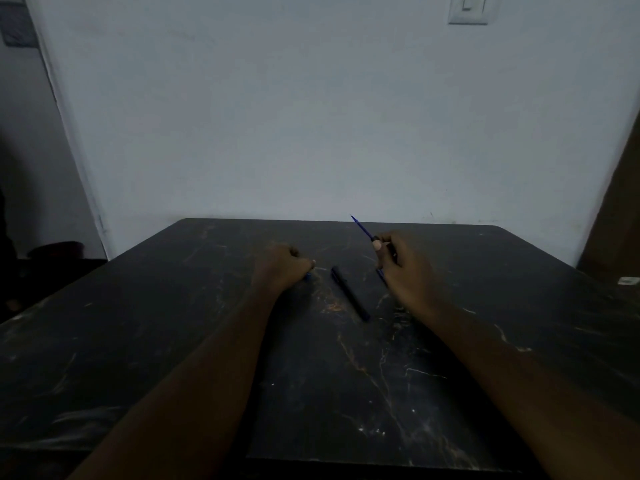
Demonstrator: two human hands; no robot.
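My right hand (403, 268) grips a thin blue pen (362, 228) whose tip points up and away toward the wall; the pen's lower end shows below the fingers. My left hand (282, 266) is curled into a fist on the dark marbled table (173, 341), and a small blue piece (307, 277) peeks out at its fingertips. A black pen (349, 292) lies flat on the table between the two hands, touching neither.
The table's far edge runs close to a pale wall (311, 116). A small white object (628, 280) sits at the table's right edge. A light switch (468, 8) is high on the wall. A dark doorway lies to the left.
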